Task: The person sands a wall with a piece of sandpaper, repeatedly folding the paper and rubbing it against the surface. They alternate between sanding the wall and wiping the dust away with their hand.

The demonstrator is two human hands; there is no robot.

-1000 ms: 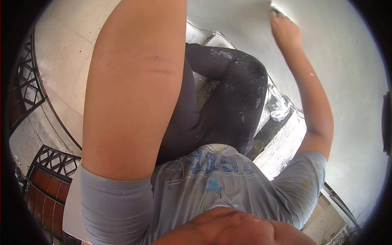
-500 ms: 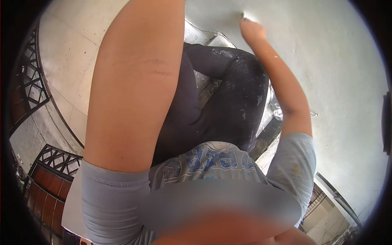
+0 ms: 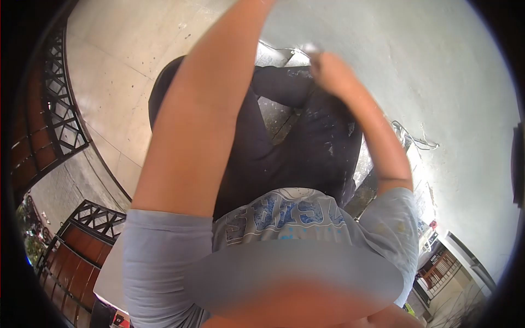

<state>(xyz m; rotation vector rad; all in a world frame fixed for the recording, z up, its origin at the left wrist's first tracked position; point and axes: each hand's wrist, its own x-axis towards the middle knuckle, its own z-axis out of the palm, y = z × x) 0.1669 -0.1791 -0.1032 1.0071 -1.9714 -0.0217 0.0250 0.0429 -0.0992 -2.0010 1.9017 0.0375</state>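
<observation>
My right hand [image 3: 332, 74] is closed, near the dark trousers [image 3: 306, 136] at my knee and beside a smooth grey surface [image 3: 459, 98]. A small blurred thing shows at its fingertips, too smeared to name. My left arm [image 3: 191, 120] stretches up across the view and leaves it at the top edge, so the left hand is outside the frame. White smudges mark the trousers. A grey printed shirt [image 3: 290, 216] covers my torso.
Pale tiles [image 3: 115, 87] lie to the left, bordered by a black metal lattice [image 3: 68, 128] with brown panels. Cables [image 3: 415, 141] lie beside the grey surface at the right. At lower right is a barred railing [image 3: 440, 268].
My right hand has come down and slightly left, closer to the trousers. The left arm now slants more to the right. The whole view has shifted, showing more of the lattice.
</observation>
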